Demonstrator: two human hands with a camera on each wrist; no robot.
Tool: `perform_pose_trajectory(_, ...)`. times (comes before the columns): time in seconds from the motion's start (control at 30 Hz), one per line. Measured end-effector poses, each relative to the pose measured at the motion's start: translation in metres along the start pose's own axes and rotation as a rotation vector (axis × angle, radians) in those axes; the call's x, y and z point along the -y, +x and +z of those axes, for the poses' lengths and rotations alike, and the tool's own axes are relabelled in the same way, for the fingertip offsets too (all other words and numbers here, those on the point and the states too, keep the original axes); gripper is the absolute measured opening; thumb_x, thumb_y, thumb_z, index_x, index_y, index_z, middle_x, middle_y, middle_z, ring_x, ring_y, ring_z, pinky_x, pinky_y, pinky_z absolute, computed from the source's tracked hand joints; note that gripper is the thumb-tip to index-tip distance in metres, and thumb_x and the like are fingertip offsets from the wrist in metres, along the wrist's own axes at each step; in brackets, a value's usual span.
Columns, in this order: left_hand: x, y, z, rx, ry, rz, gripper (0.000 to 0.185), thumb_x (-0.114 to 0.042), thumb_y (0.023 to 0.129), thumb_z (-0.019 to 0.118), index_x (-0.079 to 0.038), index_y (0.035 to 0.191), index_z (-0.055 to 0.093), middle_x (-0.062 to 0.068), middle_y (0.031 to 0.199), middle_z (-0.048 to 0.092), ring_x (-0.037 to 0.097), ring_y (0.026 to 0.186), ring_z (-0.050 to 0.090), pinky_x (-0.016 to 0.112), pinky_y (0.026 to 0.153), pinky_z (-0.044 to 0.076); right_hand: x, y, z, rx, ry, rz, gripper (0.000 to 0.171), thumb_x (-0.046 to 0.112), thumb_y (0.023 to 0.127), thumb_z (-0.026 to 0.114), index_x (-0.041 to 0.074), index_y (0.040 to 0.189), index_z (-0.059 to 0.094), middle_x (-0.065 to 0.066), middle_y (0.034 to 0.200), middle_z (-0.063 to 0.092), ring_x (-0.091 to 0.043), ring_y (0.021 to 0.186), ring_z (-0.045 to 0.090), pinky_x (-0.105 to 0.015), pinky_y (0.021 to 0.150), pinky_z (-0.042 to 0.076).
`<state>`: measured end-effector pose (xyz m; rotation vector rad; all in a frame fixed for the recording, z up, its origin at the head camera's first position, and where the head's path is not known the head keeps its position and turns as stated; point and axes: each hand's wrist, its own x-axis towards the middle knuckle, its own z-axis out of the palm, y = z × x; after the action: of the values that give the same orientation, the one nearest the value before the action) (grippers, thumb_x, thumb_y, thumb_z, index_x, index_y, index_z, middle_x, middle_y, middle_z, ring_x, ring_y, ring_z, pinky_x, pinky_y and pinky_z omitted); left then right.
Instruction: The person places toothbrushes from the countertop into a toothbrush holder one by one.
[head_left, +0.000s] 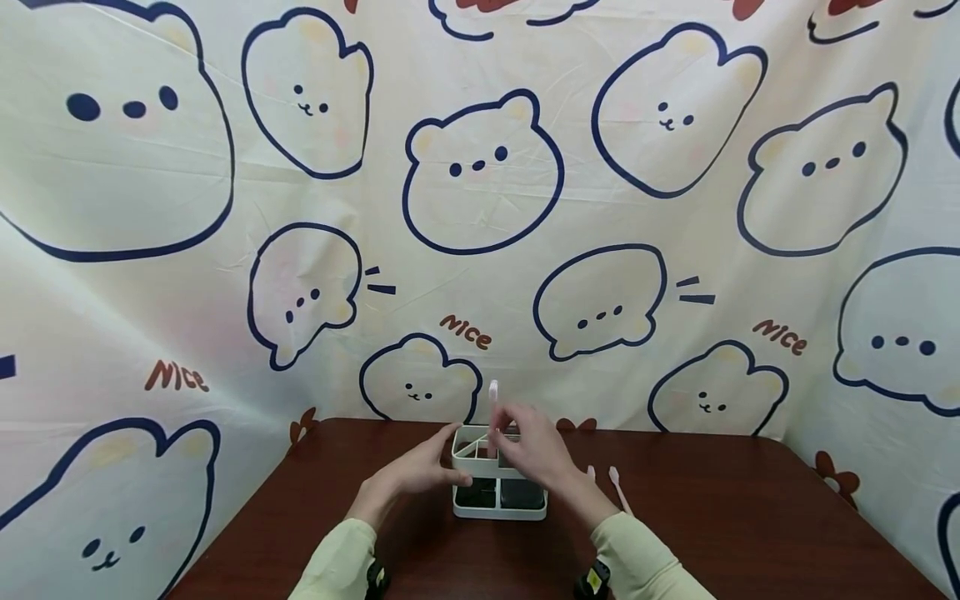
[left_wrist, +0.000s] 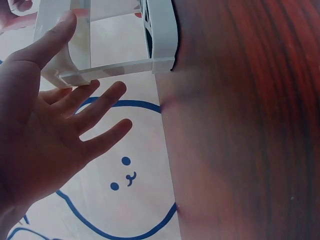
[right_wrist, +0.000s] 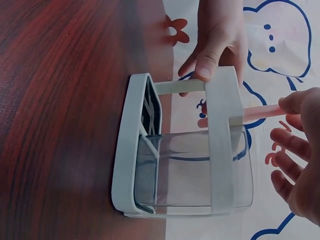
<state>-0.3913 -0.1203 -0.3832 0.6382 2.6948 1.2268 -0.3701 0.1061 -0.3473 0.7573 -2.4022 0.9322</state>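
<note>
A white two-tier toothbrush holder (head_left: 498, 514) stands upright on the table. My left hand (head_left: 420, 462) grips the left side of its upper tier, thumb on the near side and fingers spread behind, as the left wrist view shows on the hand (left_wrist: 50, 125). A pink toothbrush (right_wrist: 260, 113) is pinched between thumb and fingertips of my right hand (head_left: 536, 446). It stands upright, bristle end up, and its handle passes down through the upper tier, with the lower end showing beneath. Beside it, a clear cup (right_wrist: 185, 170) hangs within the holder.
Two more toothbrushes, one with its pale head (head_left: 615, 476) in plain sight, lie to the right, partly hidden by my right forearm. The dark reddish wooden table (head_left: 712, 508) extends to both sides. A cloth printed with cartoon bears (head_left: 480, 192) hangs behind it.
</note>
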Motion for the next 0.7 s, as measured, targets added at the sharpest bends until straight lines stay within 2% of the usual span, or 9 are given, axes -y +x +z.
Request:
perform_pose_trajectory(0.13,0.001,0.000,0.000,0.002,-0.003,0.007,0.095,-0.036,0.084,0.079,-0.016,0.157,0.022,0.014,0.154,0.039,0.032,0.130,0.047,0.065,0.111,0.034,-0.003,-0.002,0.004,-0.048,-0.076,-0.024,0.008,0.020,0.089,0.073,0.025,0.087,0.067,0.008,0.091,0.065,-0.016,0.091,0.054,-0.034,0.081,0.042)
perform_pose_trajectory(0.3,0.001,0.001,0.000,0.007,-0.004,0.021,0.092,-0.036,0.084,0.079,-0.016,0.156,0.024,0.013,0.147,0.045,0.029,0.123,0.050,0.064,0.110,0.036,-0.005,-0.005,0.009,-0.062,-0.147,-0.012,0.005,0.025,0.087,0.075,0.026,0.088,0.071,0.005,0.096,0.065,-0.014,0.088,0.047,-0.031,0.076,0.038)
perform_pose_trajectory(0.7,0.002,0.001,0.000,0.012,-0.004,0.032,0.092,-0.038,0.084,0.078,-0.017,0.156,0.025,0.012,0.143,0.048,0.027,0.118,0.052,0.063,0.109,0.038,-0.009,-0.014,0.015,-0.034,-0.236,-0.027,0.005,0.029,0.087,0.076,0.025,0.084,0.074,0.000,0.101,0.067,-0.021,0.095,0.052,-0.039,0.079,0.047)
